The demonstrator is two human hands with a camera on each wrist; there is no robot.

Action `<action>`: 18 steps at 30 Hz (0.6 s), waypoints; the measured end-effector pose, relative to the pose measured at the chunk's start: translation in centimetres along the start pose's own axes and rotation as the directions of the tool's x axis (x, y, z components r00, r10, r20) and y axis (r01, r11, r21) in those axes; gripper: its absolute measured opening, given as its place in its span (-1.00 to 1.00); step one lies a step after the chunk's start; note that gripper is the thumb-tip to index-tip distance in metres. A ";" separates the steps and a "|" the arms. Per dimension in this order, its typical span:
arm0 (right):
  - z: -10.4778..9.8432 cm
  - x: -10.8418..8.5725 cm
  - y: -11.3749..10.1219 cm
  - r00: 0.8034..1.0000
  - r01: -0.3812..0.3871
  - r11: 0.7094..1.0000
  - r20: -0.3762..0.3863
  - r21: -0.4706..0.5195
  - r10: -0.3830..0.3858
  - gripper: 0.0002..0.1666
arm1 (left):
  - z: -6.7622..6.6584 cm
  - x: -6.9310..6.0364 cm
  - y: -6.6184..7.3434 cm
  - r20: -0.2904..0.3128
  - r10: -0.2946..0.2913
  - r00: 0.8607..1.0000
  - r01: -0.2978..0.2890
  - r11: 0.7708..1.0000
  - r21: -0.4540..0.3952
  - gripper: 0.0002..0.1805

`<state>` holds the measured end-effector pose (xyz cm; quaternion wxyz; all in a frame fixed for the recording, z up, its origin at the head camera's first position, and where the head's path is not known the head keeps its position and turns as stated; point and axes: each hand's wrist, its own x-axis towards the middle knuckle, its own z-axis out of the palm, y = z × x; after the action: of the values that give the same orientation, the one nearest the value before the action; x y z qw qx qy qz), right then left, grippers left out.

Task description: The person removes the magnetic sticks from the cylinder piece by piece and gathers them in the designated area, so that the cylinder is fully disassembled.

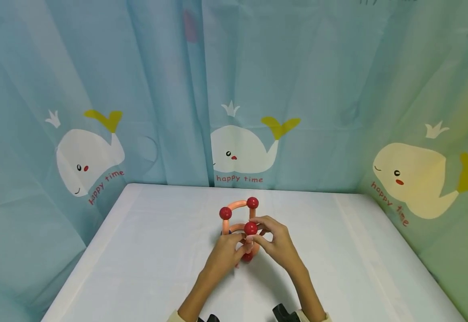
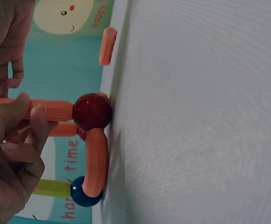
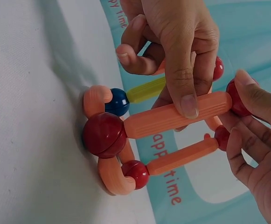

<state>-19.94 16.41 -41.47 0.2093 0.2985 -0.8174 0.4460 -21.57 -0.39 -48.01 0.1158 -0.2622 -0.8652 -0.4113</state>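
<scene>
A frame of red balls, orange rods and curved orange pieces stands on the white table. My left hand (image 1: 226, 256) pinches an upright orange rod (image 3: 177, 114) between thumb and fingers. This rod rises from a large red ball (image 3: 103, 134) near the tabletop. At the rod's top end, my right hand (image 1: 276, 243) pinches another red ball (image 1: 250, 228), which touches the rod. Behind, a yellow-green rod (image 3: 147, 90) joins a dark blue ball (image 3: 118, 102). A second orange rod (image 3: 184, 155) stands beside the held one. Curved orange pieces (image 2: 96, 163) link the lower balls.
The white table (image 1: 137, 268) extends around the frame. A short orange piece (image 2: 108, 45) shows apart from the frame in the left wrist view. Blue curtains (image 1: 169, 89) printed with whales hang behind the table and at both sides.
</scene>
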 end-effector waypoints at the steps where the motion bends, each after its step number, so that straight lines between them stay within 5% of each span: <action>1: 0.0 0.0 0.0 1.000 0.003 1.000 -0.004 -0.002 -0.003 -0.51 | 0.0 0.0 0.0 0.005 -0.005 1.000 0.005 1.000 -0.016 -0.70; 7: 0.1 0.1 -0.2 1.000 0.021 1.000 -0.005 -0.003 -0.021 -0.52 | -0.1 -0.2 0.0 0.021 -0.041 0.999 0.043 0.995 -0.095 -0.79; 18: 0.5 -0.2 0.0 0.999 0.035 0.999 -0.039 0.010 -0.034 -0.54 | 0.0 -0.3 0.0 0.017 -0.018 1.000 0.019 0.996 -0.085 -0.84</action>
<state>-19.77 16.00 -41.88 0.2310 0.3050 -0.8056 0.4524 -21.28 -0.54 -48.12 0.0936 -0.2624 -0.8502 -0.4467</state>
